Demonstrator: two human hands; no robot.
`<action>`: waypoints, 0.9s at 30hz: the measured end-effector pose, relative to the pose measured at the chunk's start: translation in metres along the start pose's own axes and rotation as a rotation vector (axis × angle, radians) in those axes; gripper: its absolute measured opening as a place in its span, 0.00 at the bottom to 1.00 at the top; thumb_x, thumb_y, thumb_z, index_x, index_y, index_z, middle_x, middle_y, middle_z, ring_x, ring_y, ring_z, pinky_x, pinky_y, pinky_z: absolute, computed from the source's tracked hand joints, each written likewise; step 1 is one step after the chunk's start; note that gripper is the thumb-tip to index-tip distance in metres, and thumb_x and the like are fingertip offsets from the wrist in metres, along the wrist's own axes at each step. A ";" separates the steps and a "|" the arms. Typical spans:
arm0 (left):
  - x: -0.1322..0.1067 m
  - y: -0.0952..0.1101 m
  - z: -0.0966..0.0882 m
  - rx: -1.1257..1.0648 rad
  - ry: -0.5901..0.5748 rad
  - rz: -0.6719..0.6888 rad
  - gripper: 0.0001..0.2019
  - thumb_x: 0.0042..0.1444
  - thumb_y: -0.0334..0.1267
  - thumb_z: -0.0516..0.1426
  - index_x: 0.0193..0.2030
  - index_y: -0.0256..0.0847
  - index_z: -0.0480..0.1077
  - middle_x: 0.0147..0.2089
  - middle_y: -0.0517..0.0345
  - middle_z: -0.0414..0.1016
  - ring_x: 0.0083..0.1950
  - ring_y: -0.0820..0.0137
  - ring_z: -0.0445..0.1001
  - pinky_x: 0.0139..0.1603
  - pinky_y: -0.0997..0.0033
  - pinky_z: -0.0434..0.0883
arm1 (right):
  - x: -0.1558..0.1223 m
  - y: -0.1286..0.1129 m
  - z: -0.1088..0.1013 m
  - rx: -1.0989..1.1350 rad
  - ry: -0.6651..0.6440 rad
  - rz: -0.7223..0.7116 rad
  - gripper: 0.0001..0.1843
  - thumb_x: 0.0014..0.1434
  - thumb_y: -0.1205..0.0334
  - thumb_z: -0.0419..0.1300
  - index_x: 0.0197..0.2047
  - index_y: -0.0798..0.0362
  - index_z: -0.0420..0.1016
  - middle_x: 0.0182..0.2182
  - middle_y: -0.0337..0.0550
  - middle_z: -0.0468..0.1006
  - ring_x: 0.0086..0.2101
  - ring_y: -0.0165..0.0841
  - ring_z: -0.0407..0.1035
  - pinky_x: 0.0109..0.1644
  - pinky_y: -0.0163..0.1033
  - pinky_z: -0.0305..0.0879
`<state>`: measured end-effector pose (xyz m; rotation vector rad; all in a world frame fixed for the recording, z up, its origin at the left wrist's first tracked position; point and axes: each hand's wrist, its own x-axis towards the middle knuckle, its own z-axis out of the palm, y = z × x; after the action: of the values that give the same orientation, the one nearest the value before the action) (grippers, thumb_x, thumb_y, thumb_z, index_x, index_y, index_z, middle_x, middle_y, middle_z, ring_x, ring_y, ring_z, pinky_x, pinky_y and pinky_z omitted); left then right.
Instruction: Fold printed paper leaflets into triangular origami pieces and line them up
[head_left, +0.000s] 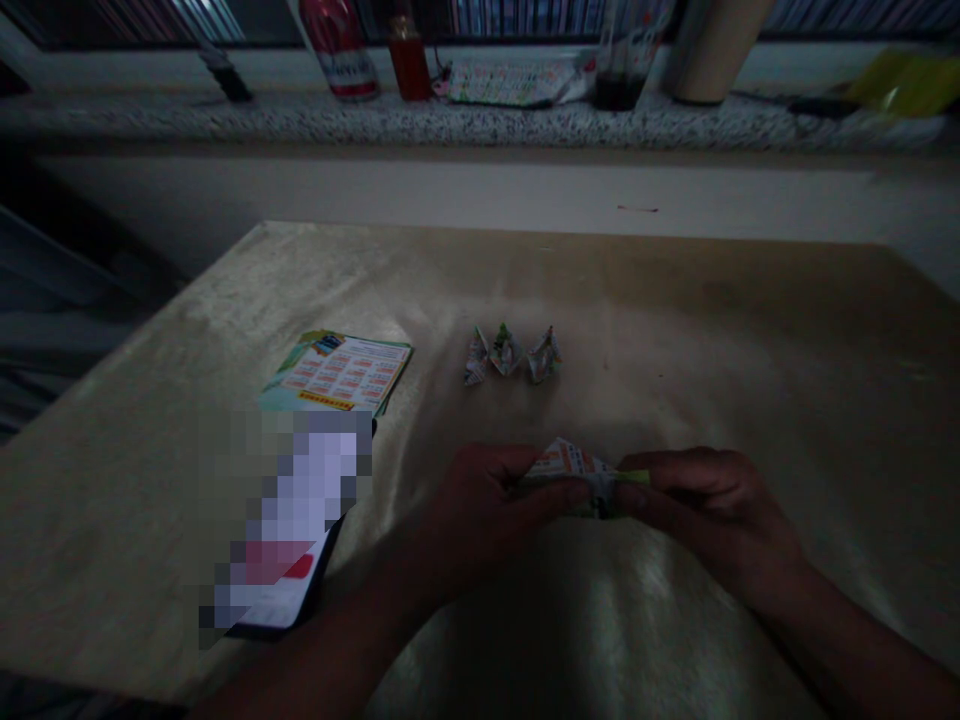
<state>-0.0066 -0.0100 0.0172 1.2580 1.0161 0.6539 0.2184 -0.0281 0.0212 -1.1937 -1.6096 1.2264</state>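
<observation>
A small folded paper (pixel 570 460) with orange and dark print is held between my two hands, above the near middle of the table. My left hand (pixel 495 500) pinches its left side, thumb lying across the front. At the other end my right hand (pixel 705 500) grips it between thumb and fingers, by a yellow-green edge. Beyond the hands, three small folded paper boats stand in a row: a left one (pixel 476 358), a middle one (pixel 505 349) and a right one (pixel 544 355). The fingers behind the paper are partly hidden.
On the left of the table (pixel 750 330) lie a stack of printed leaflets (pixel 345 370) and a phone (pixel 285 590), its screen mostly blurred. Along the stone windowsill (pixel 480 125) stand a red bottle (pixel 341 50), a jar (pixel 409 65), a glass (pixel 622 70) and a beige cylinder (pixel 712 55).
</observation>
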 end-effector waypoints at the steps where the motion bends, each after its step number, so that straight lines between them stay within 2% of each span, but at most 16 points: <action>1: 0.000 0.000 0.001 -0.018 0.021 -0.007 0.14 0.56 0.46 0.68 0.45 0.42 0.83 0.39 0.57 0.85 0.38 0.68 0.79 0.38 0.72 0.73 | 0.000 0.000 0.000 0.006 -0.005 0.011 0.16 0.63 0.51 0.67 0.28 0.51 0.86 0.23 0.41 0.79 0.23 0.32 0.72 0.23 0.35 0.67; 4: 0.000 0.002 0.002 -0.059 0.029 -0.015 0.16 0.51 0.43 0.71 0.45 0.40 0.82 0.37 0.58 0.84 0.36 0.69 0.78 0.37 0.73 0.72 | 0.000 0.000 0.003 0.021 -0.015 0.031 0.16 0.62 0.50 0.67 0.29 0.51 0.86 0.24 0.41 0.79 0.24 0.33 0.73 0.24 0.35 0.69; 7: -0.001 0.001 0.003 -0.063 -0.005 -0.019 0.11 0.54 0.44 0.69 0.38 0.38 0.83 0.33 0.57 0.83 0.32 0.71 0.76 0.34 0.74 0.70 | -0.001 0.000 0.007 -0.002 0.006 0.014 0.13 0.63 0.53 0.67 0.31 0.51 0.86 0.24 0.42 0.81 0.25 0.34 0.75 0.25 0.36 0.72; 10: -0.001 0.000 0.001 -0.060 0.032 -0.019 0.11 0.56 0.45 0.67 0.38 0.39 0.83 0.33 0.57 0.83 0.31 0.72 0.76 0.33 0.74 0.70 | -0.002 0.001 0.009 -0.087 0.176 -0.086 0.03 0.59 0.60 0.70 0.35 0.50 0.86 0.27 0.41 0.85 0.26 0.35 0.78 0.28 0.36 0.77; 11: -0.001 -0.001 0.001 -0.052 0.050 -0.012 0.11 0.56 0.45 0.67 0.37 0.39 0.83 0.33 0.57 0.83 0.32 0.72 0.76 0.33 0.74 0.70 | -0.003 0.001 0.009 -0.136 0.256 -0.147 0.03 0.58 0.63 0.71 0.38 0.48 0.85 0.29 0.41 0.85 0.27 0.34 0.79 0.30 0.36 0.78; 13: -0.001 -0.001 0.000 -0.036 0.088 -0.001 0.10 0.56 0.44 0.67 0.35 0.39 0.83 0.31 0.57 0.82 0.32 0.71 0.76 0.32 0.75 0.70 | -0.005 0.001 0.009 -0.245 0.347 -0.303 0.11 0.56 0.70 0.71 0.42 0.45 0.84 0.32 0.40 0.86 0.30 0.35 0.80 0.33 0.37 0.79; 16: -0.001 0.001 0.000 -0.013 0.109 0.003 0.10 0.57 0.43 0.66 0.33 0.38 0.83 0.29 0.58 0.81 0.31 0.72 0.75 0.32 0.75 0.70 | -0.004 0.000 0.007 -0.370 0.282 -0.508 0.17 0.58 0.75 0.68 0.46 0.45 0.83 0.36 0.42 0.85 0.35 0.36 0.81 0.35 0.38 0.79; 18: -0.001 0.001 0.001 0.007 0.104 0.022 0.10 0.57 0.43 0.66 0.33 0.38 0.83 0.30 0.58 0.81 0.31 0.72 0.75 0.32 0.75 0.70 | -0.003 0.000 0.007 -0.417 0.242 -0.564 0.18 0.59 0.75 0.67 0.48 0.46 0.83 0.38 0.43 0.85 0.35 0.36 0.81 0.36 0.40 0.79; 23: -0.004 -0.001 0.002 0.057 0.097 0.066 0.11 0.59 0.45 0.65 0.34 0.39 0.82 0.30 0.58 0.80 0.30 0.72 0.74 0.31 0.75 0.68 | -0.002 0.001 0.010 -0.465 0.266 -0.562 0.20 0.60 0.74 0.67 0.51 0.44 0.81 0.37 0.42 0.85 0.35 0.36 0.80 0.37 0.41 0.80; 27: -0.005 -0.001 0.002 0.117 0.109 0.078 0.13 0.59 0.47 0.65 0.32 0.38 0.82 0.29 0.58 0.79 0.29 0.71 0.73 0.29 0.73 0.67 | -0.004 0.000 0.011 -0.453 0.248 -0.513 0.16 0.60 0.73 0.68 0.49 0.46 0.80 0.37 0.42 0.84 0.35 0.35 0.80 0.35 0.37 0.78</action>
<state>-0.0070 -0.0153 0.0174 1.3812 1.1125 0.7381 0.2094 -0.0347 0.0180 -1.0448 -1.8957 0.3862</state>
